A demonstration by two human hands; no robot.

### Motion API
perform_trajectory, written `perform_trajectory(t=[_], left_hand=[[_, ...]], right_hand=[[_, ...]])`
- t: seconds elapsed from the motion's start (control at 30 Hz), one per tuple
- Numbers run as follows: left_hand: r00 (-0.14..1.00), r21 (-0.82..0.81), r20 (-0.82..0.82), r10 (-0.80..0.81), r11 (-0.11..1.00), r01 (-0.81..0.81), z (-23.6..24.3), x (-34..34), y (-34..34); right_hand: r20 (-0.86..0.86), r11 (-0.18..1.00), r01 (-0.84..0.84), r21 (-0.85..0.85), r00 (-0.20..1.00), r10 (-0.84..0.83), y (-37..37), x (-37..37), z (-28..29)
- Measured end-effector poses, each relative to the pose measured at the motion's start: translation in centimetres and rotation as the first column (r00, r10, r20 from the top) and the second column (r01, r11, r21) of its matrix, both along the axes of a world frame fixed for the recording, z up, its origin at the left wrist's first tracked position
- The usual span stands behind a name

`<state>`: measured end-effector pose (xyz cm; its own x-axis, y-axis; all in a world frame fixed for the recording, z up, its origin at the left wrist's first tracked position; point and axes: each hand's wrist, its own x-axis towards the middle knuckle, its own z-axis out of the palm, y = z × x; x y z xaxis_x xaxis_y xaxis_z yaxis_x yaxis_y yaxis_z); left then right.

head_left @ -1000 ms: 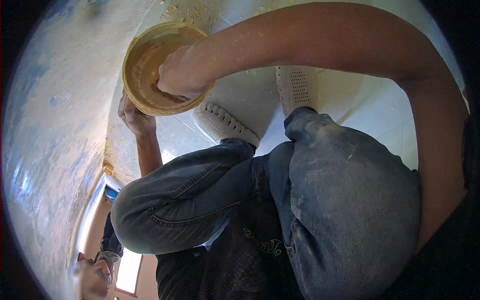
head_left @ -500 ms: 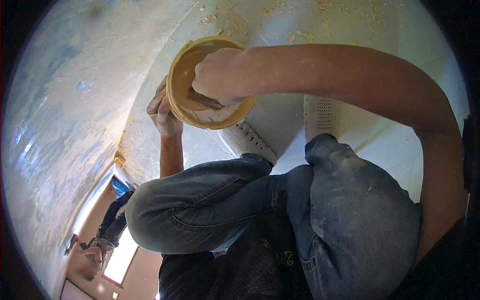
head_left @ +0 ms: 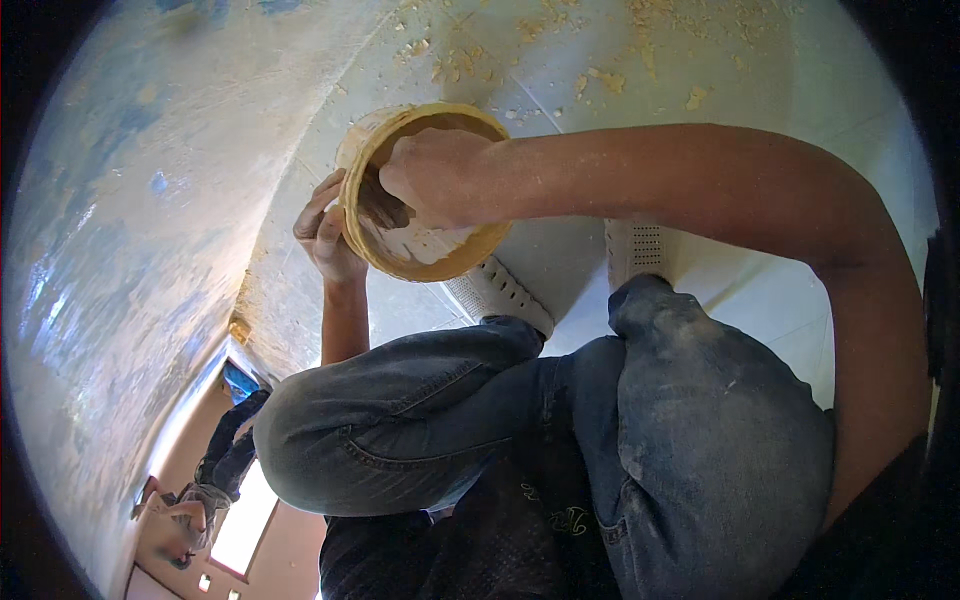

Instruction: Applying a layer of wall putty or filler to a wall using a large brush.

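A yellowish bucket (head_left: pixel 437 273), its rim crusted with dried plaster or a like paste, is tilted with its mouth toward me. My left hand (head_left: pixel 330 230) grips it at the left side, fingers closed over the rim. My right hand (head_left: pixel 435 178) is down inside the bucket, closed in a fist. Beside that fist, against the inner wall, a brownish flat shape shows, and what the fist holds is hidden. Pale residue (head_left: pixel 415 243) coats the inside of the bucket near its lower wall.
A wall (head_left: pixel 180 160) with patchy, smeared coating rises along my left. Pale flakes (head_left: pixel 610 80) litter the tiled floor (head_left: pixel 580 270) beyond the bucket. My shoes (head_left: pixel 500 297) stand just behind it. Far off at lower left, another person (head_left: pixel 190 515) is near a bright window (head_left: pixel 243 525).
The bucket has come slightly nearer to me and tipped more, showing its outer left side. My right hand has moved with it, still inside. The far person has shifted a little.
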<state>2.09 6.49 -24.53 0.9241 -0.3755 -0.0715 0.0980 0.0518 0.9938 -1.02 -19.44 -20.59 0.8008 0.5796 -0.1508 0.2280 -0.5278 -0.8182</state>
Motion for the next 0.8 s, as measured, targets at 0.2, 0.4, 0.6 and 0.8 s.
perform_trajectory(t=[0.2, 0.4, 0.6, 0.8], left_hand=[[0.999, -0.038, -0.018, 0.042, 0.998, -0.043, -0.7, 0.5, 0.6], [1.0, -0.008, -0.013, 0.017, 1.0, -0.018, -0.7, 0.5, 0.8], [0.996, -0.093, -0.086, 0.008, 0.996, -0.017, -0.5, 0.2, 0.7], [0.998, 0.004, -0.038, 0.055, 0.998, -0.055, -1.1, 0.2, 1.5]], right_hand=[[-0.003, 0.999, 0.032, -0.009, 0.999, -0.032, 0.5, -0.8, -1.4], [0.042, 0.999, 0.018, -0.036, 0.999, -0.016, 0.0, -0.8, -1.1], [0.013, 0.997, 0.07, 0.021, 0.997, -0.07, -0.3, -1.2, -1.5], [-0.027, 0.998, 0.054, -0.032, 0.998, -0.055, -0.8, -0.8, -0.6]])
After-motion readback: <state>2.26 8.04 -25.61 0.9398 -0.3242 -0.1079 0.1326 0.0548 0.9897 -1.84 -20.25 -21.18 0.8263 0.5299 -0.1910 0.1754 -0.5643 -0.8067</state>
